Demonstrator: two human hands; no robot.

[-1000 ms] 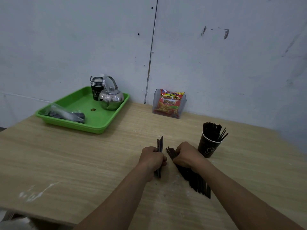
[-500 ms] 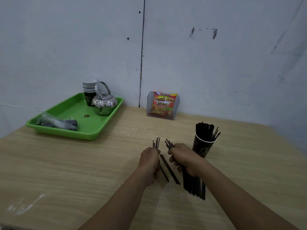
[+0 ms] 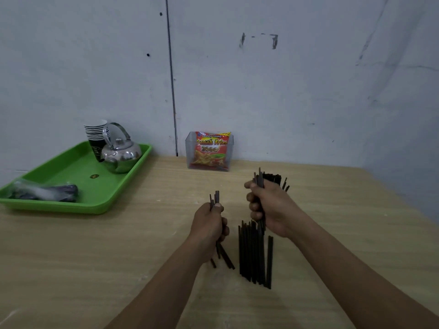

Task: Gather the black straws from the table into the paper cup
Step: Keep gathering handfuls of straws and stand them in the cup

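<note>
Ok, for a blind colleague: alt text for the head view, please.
The left hand and right hand each grip thin black plastic straws over a light wooden table; more straws lie loose by the right wrist. A green plastic tray sits far left.

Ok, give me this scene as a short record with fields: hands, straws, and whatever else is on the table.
left hand: grips a few black straws
right hand: grips a thicker bundle
loose straws: pile on table between the forearms
paper cup: hidden behind right hand
green tray: far left, holds kettle and stacked cups
snack packet: by the wall
</note>
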